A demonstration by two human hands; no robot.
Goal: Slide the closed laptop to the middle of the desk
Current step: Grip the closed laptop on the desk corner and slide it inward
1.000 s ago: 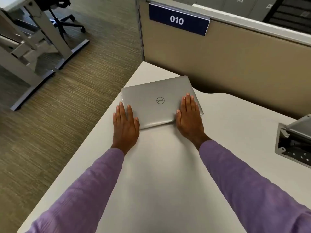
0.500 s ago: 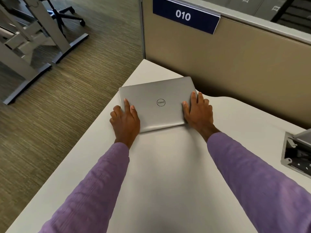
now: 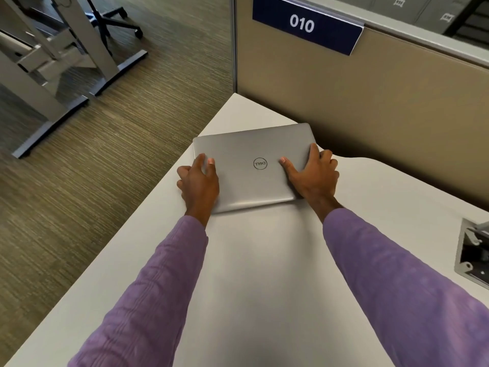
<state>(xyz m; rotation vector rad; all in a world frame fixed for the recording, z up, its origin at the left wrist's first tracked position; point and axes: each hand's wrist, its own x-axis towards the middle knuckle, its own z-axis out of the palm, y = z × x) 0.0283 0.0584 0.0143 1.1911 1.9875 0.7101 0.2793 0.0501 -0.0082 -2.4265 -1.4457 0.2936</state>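
Closed silver laptop (image 3: 254, 168) was gripped at both sides but remained at the far left corner of the desk (image 3: 264, 274); slide judged barely begun.

The left hand (image 3: 198, 181) was clamped on the laptop's left edge, thumb on the lid and fingers curled over the side. The right hand (image 3: 313, 176) held the right edge likewise, thumb spread across the lid. The laptop lay flat, its far edge near the tan partition (image 3: 370, 107) and its left edge at the desk's brink. The open middle of the desk, nearer and to the right, was unoccupied; essentially the whole travel was left.
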